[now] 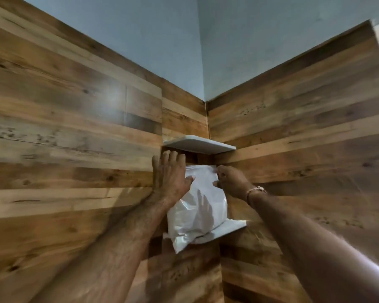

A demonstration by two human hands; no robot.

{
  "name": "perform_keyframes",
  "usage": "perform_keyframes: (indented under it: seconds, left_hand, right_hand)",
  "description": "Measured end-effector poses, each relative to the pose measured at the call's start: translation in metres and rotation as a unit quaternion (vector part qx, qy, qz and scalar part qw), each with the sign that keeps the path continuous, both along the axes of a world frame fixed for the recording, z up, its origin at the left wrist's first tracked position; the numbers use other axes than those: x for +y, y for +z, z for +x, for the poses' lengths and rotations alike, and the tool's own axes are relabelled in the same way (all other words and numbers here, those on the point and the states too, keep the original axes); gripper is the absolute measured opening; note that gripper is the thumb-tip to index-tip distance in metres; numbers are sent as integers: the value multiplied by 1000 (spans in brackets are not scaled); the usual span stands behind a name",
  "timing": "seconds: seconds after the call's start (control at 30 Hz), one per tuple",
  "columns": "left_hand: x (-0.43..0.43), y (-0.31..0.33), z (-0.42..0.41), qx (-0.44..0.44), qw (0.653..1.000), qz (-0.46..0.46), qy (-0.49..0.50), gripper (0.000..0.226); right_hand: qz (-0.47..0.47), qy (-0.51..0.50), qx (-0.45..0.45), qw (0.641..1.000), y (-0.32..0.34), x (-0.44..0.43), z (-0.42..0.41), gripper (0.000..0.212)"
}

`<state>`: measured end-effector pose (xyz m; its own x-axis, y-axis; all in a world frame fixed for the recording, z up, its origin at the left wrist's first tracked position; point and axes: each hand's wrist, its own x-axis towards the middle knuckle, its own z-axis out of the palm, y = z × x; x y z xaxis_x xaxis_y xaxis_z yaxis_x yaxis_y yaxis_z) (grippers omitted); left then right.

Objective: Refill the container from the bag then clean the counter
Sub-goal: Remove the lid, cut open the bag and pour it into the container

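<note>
Head view, 1 camera only. The white bag (198, 206) stands on the lower corner shelf (239, 225), at about 6 o'clock from the upper shelf (198, 144), in the angle where the 2 wood-panelled walls (74, 127) meet. Its bottom left corner hangs past the shelf edge, toward 7 o'clock.

Your left hand (170, 177) lies flat, fingers spread and extended, along the bag's left side at 9 o'clock; only the thumb presses the bag's face. That is a brace, not a grip. Your right hand (232, 180) pinches the bag's upper right corner at 2 o'clock between thumb and fingers, closed on the plastic.

Neither the container nor the counter is in frame, so no pouring has begun, as far as I can judge.

Risks noted:
1. The bag is carried by 1 corner pinch. If it is full, the thin plastic may slip or stretch as you lift it clear.
2. The overhanging corner makes it likely to tip toward 7 o'clock once your left hand lifts away.
3. The top edge appears sealed, though blur prevents confirmation. If open, tilting would spill the contents.
</note>
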<state>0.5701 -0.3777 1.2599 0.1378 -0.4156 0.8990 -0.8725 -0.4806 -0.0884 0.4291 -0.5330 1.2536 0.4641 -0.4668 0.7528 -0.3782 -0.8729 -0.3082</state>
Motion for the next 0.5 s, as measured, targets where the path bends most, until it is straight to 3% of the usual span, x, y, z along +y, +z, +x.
perform_keyframes:
  seconds: [0.17, 0.3, 0.4, 0.5]
  left_hand:
    - [-27, 29, 27, 78, 996, 39, -8, 51]
    - [-35, 34, 50, 91, 996, 14, -10, 33]
    - [-37, 36, 67, 137, 989, 5, -48, 32]
    - [-39, 33, 79, 174, 981, -2, -90, 33]
  right_hand:
    - [-18, 13, 32, 999, 35, -36, 53, 48]
    - [32, 53, 59, 996, 49, -58, 79, 48]
    - [58, 52, 71, 994, 59, -65, 85, 37]
    - [59, 55, 51, 995, 60, -71, 87, 10]
